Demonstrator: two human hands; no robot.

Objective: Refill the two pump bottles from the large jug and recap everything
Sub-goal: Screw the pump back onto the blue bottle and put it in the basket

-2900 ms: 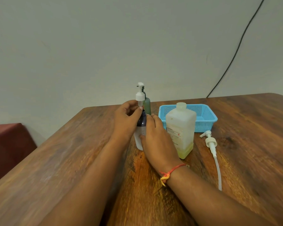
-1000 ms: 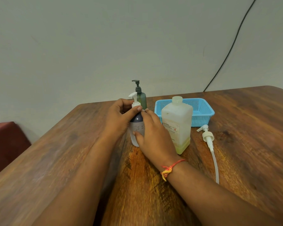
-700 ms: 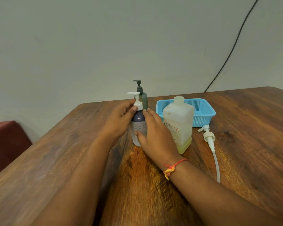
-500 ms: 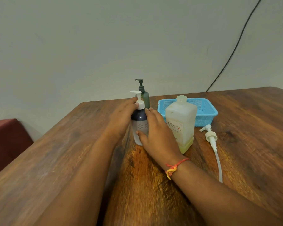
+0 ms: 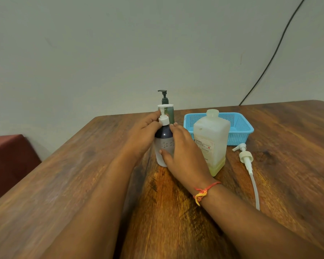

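A dark-topped frosted pump bottle [image 5: 164, 141] stands upright on the wooden table [image 5: 82, 174]. Its white pump cap [image 5: 164, 119] sits on the neck, pinched at the collar by my left hand [image 5: 143, 135]. My right hand [image 5: 183, 154] wraps the bottle's body from the right. Behind it stands a green pump bottle [image 5: 167, 109] with a dark pump on top. The large translucent jug [image 5: 211, 141], open at the neck with a little yellow liquid at the bottom, stands just right of my right hand. The jug's white pump [image 5: 246, 159] with its long tube lies on the table further right.
A blue plastic basket [image 5: 238, 128] stands behind the jug. A black cable [image 5: 269, 58] runs down the wall to the table's far edge. A dark red seat [image 5: 9, 161] is beside the table's left edge.
The white pump cap has come down from above the bottle onto its neck. Since then its nozzle has turned round under my left fingers, while my right hand stays on the bottle.
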